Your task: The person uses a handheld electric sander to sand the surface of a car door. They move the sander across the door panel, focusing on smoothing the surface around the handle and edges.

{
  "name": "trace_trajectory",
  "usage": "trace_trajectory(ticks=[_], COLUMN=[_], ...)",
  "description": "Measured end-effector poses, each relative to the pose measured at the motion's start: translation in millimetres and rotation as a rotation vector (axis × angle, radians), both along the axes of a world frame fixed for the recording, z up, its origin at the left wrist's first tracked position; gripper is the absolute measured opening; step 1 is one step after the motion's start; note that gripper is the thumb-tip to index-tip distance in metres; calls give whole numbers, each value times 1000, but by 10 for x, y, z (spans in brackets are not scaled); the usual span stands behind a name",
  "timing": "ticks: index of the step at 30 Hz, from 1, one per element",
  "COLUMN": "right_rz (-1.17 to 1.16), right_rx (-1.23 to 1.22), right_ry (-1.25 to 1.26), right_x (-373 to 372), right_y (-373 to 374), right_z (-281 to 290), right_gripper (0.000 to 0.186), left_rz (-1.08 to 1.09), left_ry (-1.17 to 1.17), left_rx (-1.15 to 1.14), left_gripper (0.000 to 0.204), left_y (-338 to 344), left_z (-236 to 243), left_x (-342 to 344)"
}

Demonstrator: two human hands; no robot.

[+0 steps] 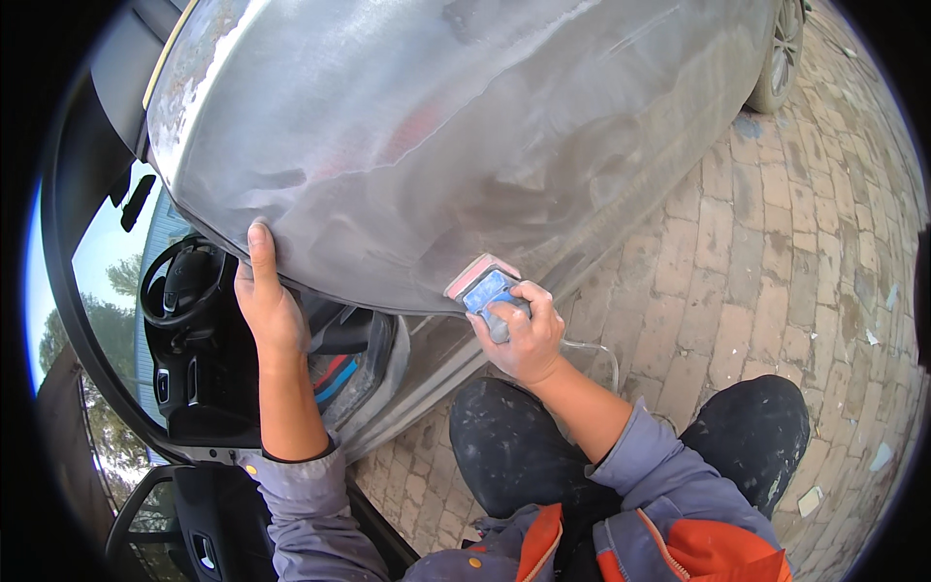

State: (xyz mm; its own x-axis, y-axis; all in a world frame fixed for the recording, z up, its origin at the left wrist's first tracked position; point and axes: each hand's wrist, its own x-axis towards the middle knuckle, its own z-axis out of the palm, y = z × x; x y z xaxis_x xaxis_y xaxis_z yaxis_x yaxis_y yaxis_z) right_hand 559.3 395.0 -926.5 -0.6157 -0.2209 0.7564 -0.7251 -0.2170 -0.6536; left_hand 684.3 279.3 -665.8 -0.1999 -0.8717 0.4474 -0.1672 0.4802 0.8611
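A grey car body panel, dusty and marked with patchy sanding streaks, fills the upper middle. My right hand is closed round a sander with a blue top and a reddish pad edge. The sander rests against the panel near its lower edge, beside the door opening. A thin clear hose trails away from beside that hand. My left hand grips the panel's edge at the door opening, thumb on the outer face. Its other fingers are mostly hidden behind the edge.
Left of the panel is the car's interior with a steering wheel, and an open door at lower left. A wheel stands at the upper right. Brick paving with scattered scraps lies on the right. My knees are bent below the panel.
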Motion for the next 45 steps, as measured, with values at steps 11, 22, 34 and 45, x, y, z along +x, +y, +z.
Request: trace_trajectory(ticks=[11, 22, 34, 45], right_rz=[22, 59, 22, -43], right_rx=[203, 27, -48, 71], right_ry=[-15, 43, -26, -150], right_x=[102, 265, -208, -123], right_y=[182, 98, 44, 12], right_z=[-672, 395, 1219, -142], right_gripper=[41, 46, 45, 48], left_rz=[-34, -67, -46, -21], left_ry=[-54, -8, 26, 3], left_rx=[22, 7, 45, 39], left_gripper=[76, 56, 59, 68], left_y=[-2, 3, 66, 27], left_z=[16, 18, 31, -3], left_x=[9, -17, -65, -37])
